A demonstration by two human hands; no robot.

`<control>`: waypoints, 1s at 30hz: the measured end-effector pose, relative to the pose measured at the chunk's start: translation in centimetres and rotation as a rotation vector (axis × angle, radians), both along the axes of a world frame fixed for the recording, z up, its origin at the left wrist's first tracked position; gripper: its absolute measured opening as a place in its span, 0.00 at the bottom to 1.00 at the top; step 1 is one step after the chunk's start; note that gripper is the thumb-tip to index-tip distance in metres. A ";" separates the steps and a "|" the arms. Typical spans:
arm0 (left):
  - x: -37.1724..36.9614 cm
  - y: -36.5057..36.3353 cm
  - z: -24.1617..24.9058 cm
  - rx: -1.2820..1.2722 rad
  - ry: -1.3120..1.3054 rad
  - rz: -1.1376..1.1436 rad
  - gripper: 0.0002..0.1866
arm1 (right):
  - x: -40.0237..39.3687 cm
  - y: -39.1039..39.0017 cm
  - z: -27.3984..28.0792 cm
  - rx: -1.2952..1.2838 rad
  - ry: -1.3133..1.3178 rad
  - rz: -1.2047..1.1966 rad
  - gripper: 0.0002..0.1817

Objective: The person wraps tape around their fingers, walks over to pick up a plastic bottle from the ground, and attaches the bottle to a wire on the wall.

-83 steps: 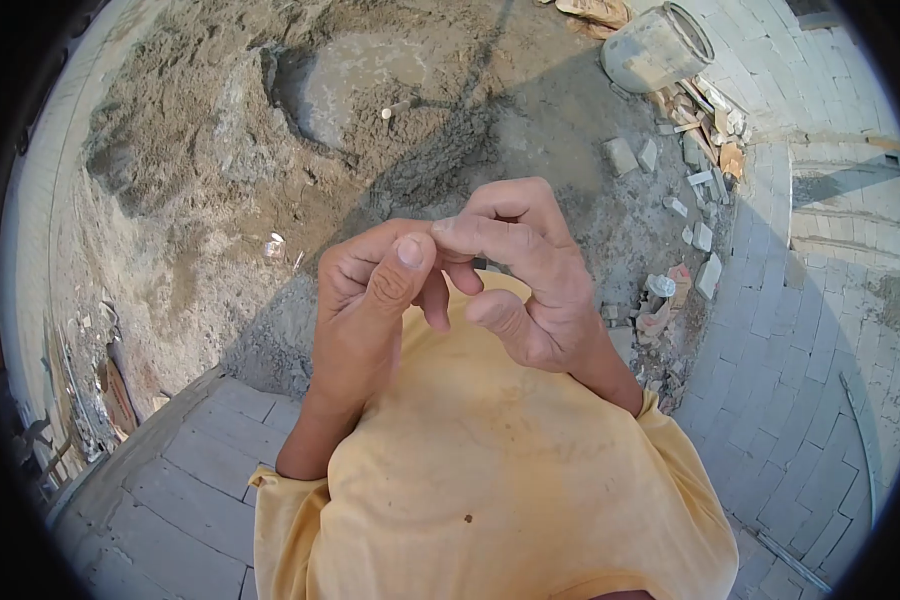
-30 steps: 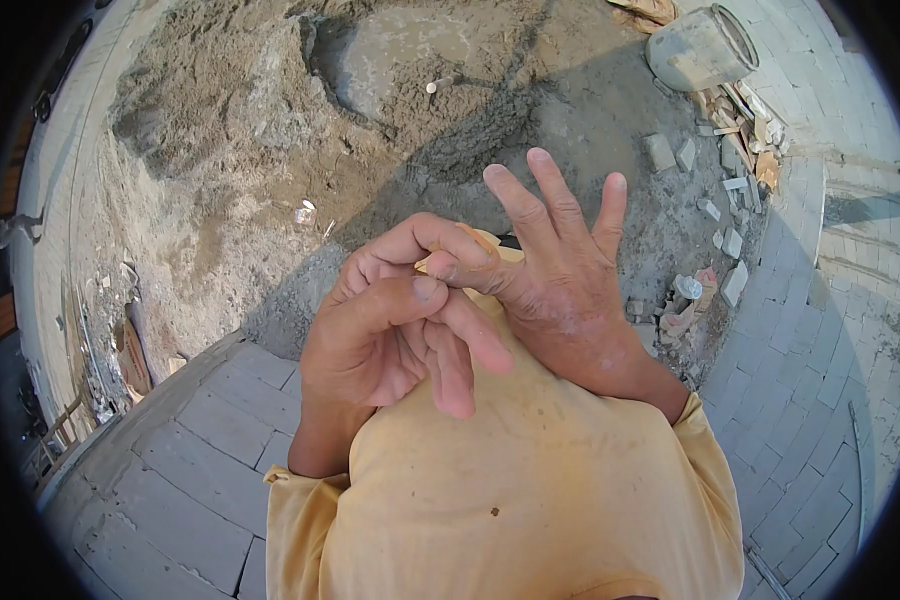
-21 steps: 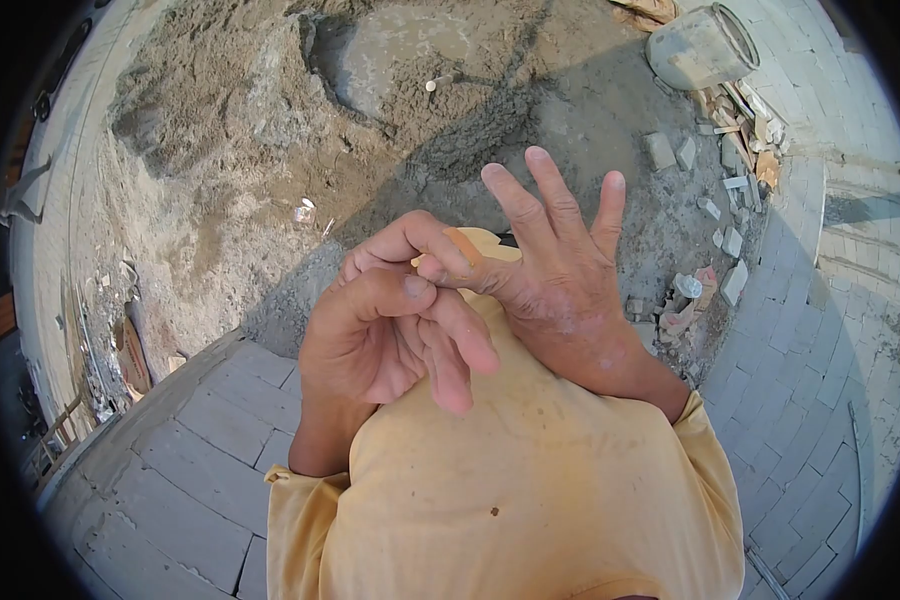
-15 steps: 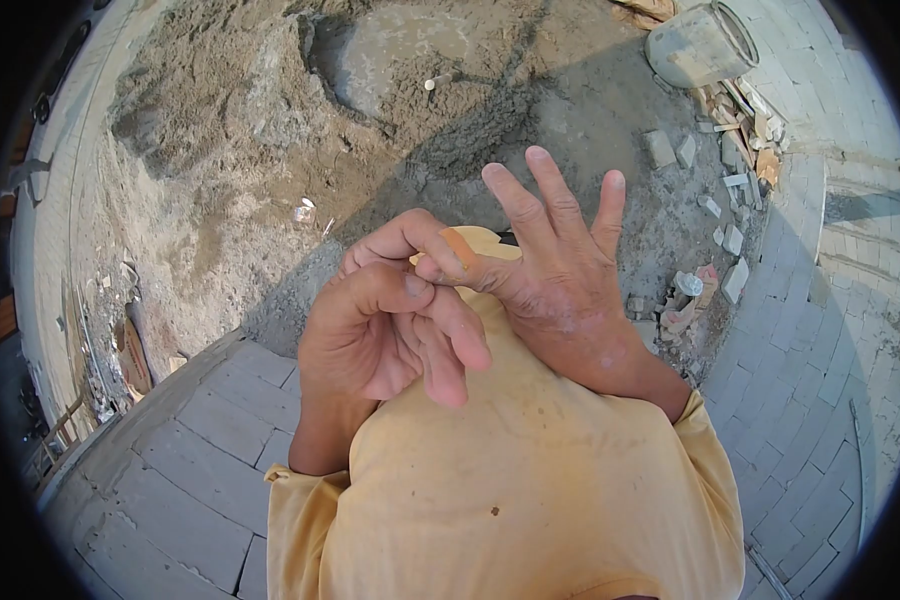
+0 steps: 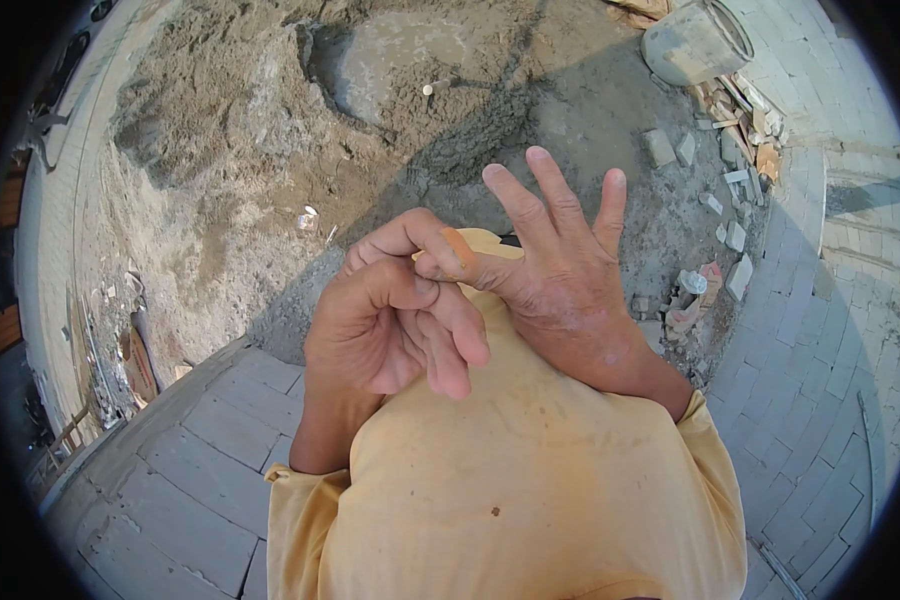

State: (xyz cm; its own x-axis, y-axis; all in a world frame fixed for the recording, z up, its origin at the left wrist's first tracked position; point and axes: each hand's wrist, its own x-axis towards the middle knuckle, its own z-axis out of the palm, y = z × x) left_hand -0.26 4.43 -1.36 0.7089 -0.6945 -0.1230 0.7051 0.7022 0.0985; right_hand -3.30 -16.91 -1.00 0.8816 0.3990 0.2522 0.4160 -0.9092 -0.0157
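My left hand is closed, its thumb and index finger pinching a finger of my right hand in front of my chest. An orange strip, resembling an adhesive bandage, shows where the fingers meet. The lower fingers of my left hand curl loosely, palm partly visible. My right hand shows its back, with three fingers stretched up and spread apart; the pinched one points left. Behind both hands is my yellow shirt, which has small dark spots.
Wet grey mortar lies ahead, with a pool of water in a hollow and sandy material around it. A dirty bucket lies tilted at the upper right, near broken block pieces. Grey paving extends along both sides.
My left hand has shifted very slightly, its lower fingers a little higher. The pinch and the spread right fingers stay much the same. The background has shifted slightly with the camera.
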 end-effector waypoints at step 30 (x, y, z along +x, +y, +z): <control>0.2 -0.2 -0.1 0.178 -0.075 0.039 0.17 | -0.4 -0.2 -0.6 0.074 0.081 0.029 0.31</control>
